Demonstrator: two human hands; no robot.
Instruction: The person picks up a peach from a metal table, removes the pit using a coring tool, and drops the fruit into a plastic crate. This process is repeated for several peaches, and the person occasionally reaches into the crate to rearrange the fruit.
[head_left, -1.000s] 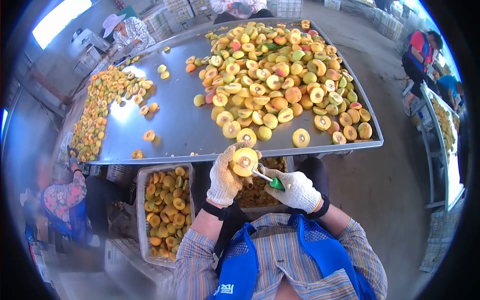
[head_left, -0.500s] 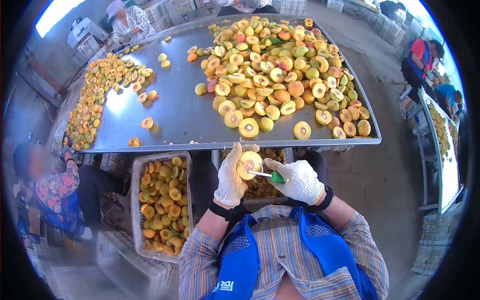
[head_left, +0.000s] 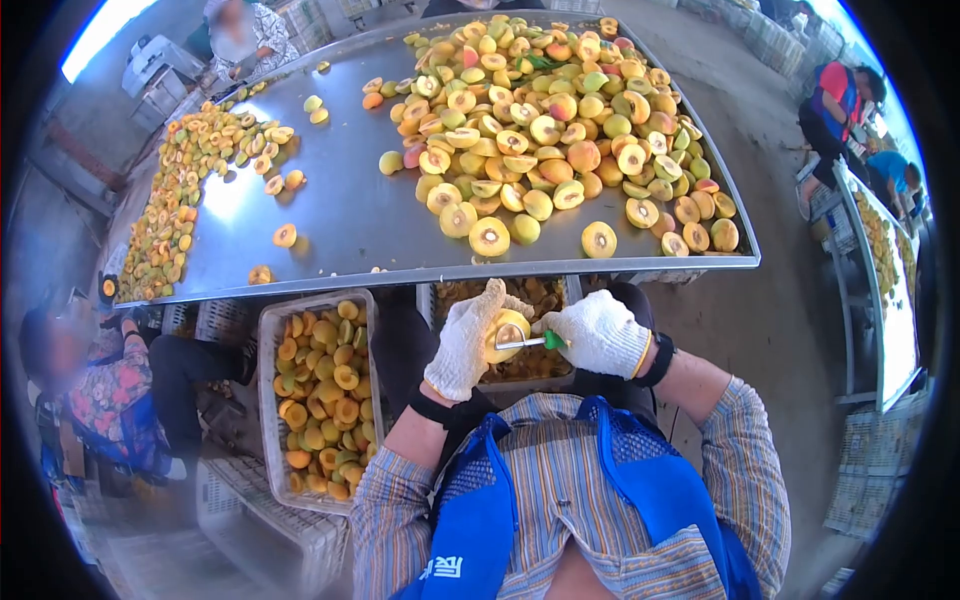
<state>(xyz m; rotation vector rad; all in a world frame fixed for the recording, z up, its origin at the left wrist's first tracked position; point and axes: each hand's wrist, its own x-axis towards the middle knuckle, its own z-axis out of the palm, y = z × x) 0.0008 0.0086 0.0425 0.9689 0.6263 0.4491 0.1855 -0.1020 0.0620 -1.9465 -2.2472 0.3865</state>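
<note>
Both hands have drawn lower and closer to my chest since a second ago, and the peach half has turned so its cut face tips toward the tool.

Left hand [head_left: 466, 343], white knit glove, sits centre frame just below the table edge, wrist bent up, fingers curled and pressed around the back of the peach half [head_left: 507, 335], thumb over its upper rim. I see the half cupped firmly, cut side facing right.

Right hand [head_left: 598, 333], also gloved, lies just right of it, knuckles up, fingers closed in a fist round the green handle of the pitting tool [head_left: 530, 342]. Metal tip touches the middle of the cut face.

Forearms in striped sleeves angle in from the lower frame, over a blue apron.

Directly beneath the hands: a crate of pits [head_left: 520, 365], partly hidden. Lower left: crate of pitted halves [head_left: 318, 400]. Upper half of frame: steel table [head_left: 350, 220] with a heap of halved peaches [head_left: 555, 130] upper right. Seated co-worker [head_left: 90, 390] at left edge.
</note>
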